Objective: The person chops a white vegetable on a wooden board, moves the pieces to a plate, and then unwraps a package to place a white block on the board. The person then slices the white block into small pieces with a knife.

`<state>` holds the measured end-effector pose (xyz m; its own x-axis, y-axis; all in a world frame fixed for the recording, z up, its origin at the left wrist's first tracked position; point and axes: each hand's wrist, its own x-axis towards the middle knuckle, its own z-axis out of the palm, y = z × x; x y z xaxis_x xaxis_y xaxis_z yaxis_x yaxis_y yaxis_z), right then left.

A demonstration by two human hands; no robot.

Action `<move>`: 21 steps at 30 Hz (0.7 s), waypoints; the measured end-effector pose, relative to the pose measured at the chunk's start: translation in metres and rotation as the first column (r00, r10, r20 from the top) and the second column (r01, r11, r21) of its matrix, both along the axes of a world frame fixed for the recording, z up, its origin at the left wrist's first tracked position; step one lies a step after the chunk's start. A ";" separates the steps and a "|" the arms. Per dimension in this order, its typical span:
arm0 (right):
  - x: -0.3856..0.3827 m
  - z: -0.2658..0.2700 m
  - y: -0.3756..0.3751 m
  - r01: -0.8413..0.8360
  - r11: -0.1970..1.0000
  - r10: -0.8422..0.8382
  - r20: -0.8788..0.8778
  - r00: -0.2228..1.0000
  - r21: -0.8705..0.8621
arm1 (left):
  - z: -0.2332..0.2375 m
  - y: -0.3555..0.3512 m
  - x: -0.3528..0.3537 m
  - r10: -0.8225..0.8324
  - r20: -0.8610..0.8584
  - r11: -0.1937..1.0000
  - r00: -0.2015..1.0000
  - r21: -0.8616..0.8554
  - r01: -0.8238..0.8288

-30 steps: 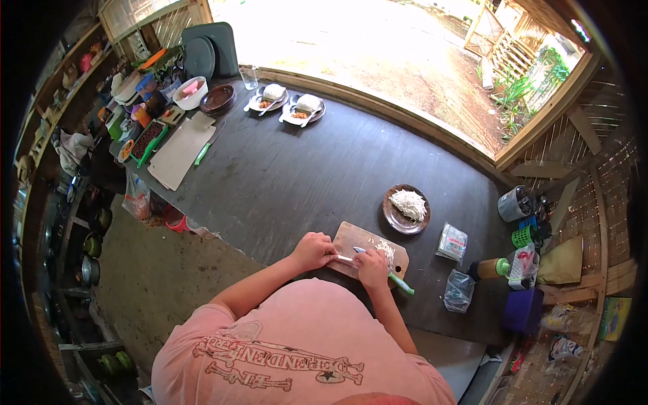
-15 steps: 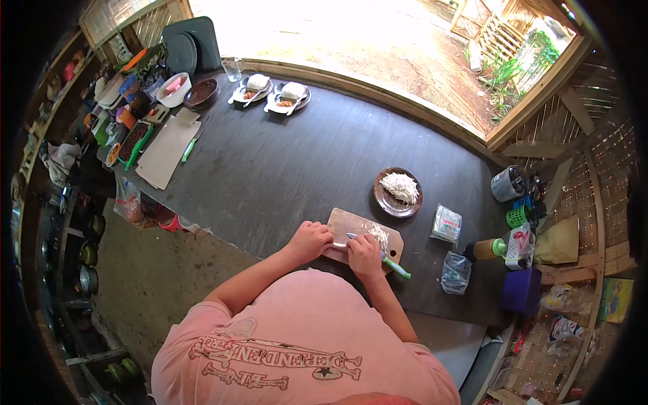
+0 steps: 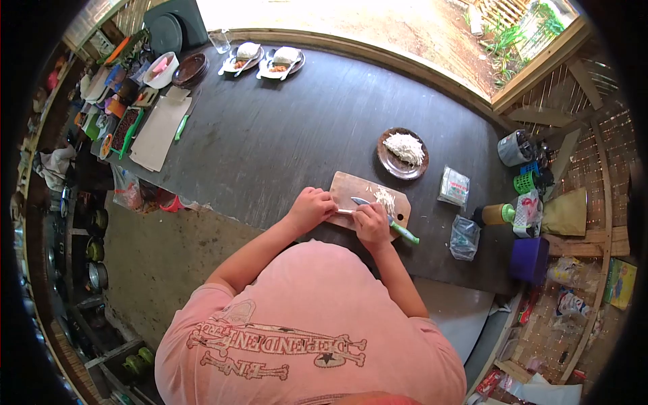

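Green plastic pokes out past the heel of the right hand, which is closed around the handle of a knife. The pale blade runs up and to the left from the fist, with its tip over the wood. The left hand sits just beside it, fingers curled and pinching one end of a white stalk. That stalk is thin, straight and very pale, almost the colour of the blade. It lies flat between the two hands along the near edge of the cutting board.

The board is light wood with rounded corners and is set at a slant on the dark table, close to the person's body. A small heap of fine white shreds lies on the board just beyond the right hand, beside the blade.

Further out, a round brown plate holds a bigger mound of the same white shreds. To the right of the board lie a flat plastic packet and a crumpled clear bag. Beyond them are a bottle with a green cap and a purple box. At the far left end of the table, a tan sheet lies well apart from the hands.
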<state>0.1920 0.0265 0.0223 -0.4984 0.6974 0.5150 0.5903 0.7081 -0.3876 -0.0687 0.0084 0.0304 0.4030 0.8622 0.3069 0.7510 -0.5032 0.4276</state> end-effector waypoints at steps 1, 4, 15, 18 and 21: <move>0.001 0.006 -0.002 -0.002 1.000 0.002 0.010 1.000 -0.001 | -0.001 0.000 0.000 0.002 0.005 1.000 1.000 0.009 -0.002; 0.002 0.009 -0.011 0.017 0.999 -0.016 0.008 1.000 -0.033 | 0.000 -0.002 -0.002 -0.004 0.008 1.000 1.000 0.000 0.004; -0.008 -0.014 -0.011 0.258 0.960 -0.254 0.050 0.966 -0.111 | -0.026 -0.009 -0.006 -0.029 0.340 0.999 0.940 -0.007 0.033; -0.009 -0.004 -0.009 0.260 0.958 -0.250 0.092 0.964 -0.124 | -0.021 -0.009 -0.009 -0.082 0.298 0.995 0.951 0.076 0.062; 0.005 0.008 -0.003 0.205 0.968 -0.193 0.087 0.977 -0.146 | -0.023 -0.011 -0.010 -0.086 0.259 0.994 0.962 0.090 0.065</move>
